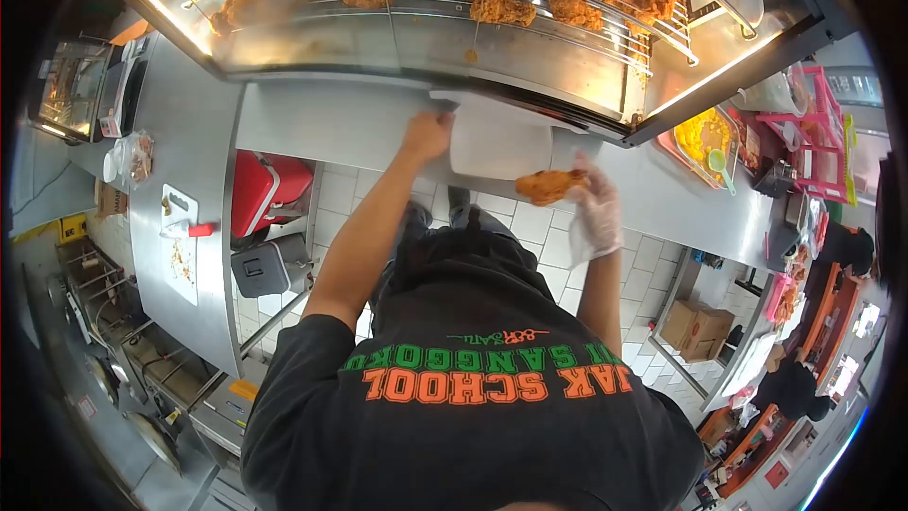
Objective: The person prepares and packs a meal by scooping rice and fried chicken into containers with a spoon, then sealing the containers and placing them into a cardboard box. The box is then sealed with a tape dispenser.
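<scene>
A golden-brown piece of fried chicken (544,187) is held in the fingers of my right hand (598,203), which wears a clear plastic glove. The piece hangs just beside the lower right corner of a pale, rectangular tray (501,140) at the counter's near edge. My bare left hand (430,132) is closed at the tray's upper left corner and appears to grip its edge; the fingertips are partly hidden. Beyond both hands, the lit display warmer (331,43) has wire racks with many fried chicken pieces (501,8).
Right on the counter stands a tray of yellow food (702,137) with a green ladle (719,166), near a pink rack (818,123). At left are a cutting board (180,260) with a red-handled knife (201,230) and a red cooler box (270,191). Other people (794,388) stand far right.
</scene>
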Available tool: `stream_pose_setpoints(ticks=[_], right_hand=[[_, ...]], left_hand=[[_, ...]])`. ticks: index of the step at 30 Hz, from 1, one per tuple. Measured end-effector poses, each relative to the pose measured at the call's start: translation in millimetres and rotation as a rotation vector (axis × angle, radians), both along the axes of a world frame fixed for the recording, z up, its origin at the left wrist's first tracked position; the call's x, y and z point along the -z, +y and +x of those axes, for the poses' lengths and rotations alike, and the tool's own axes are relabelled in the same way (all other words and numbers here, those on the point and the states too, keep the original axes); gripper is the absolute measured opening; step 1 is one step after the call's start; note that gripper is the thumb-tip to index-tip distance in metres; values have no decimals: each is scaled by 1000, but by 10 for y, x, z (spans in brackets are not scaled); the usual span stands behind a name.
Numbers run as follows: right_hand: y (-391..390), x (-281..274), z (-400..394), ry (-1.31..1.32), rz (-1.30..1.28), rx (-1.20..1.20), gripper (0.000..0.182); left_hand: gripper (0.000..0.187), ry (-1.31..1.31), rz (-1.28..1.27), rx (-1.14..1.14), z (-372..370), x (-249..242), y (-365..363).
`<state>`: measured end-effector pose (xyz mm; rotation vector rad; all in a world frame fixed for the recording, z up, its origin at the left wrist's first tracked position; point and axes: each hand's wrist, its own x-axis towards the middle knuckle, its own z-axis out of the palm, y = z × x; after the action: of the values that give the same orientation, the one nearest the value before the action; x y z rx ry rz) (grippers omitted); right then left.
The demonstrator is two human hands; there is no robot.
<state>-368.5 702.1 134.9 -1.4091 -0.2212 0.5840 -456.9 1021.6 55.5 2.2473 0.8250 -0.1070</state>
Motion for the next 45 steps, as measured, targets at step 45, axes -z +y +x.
stream_pose_setpoints(ticks=[45], right_hand=[[1840,-51,-1687,-377,-381,-135,45]], left_hand=[[31,-500,238,-1004,-4057,476,1712]])
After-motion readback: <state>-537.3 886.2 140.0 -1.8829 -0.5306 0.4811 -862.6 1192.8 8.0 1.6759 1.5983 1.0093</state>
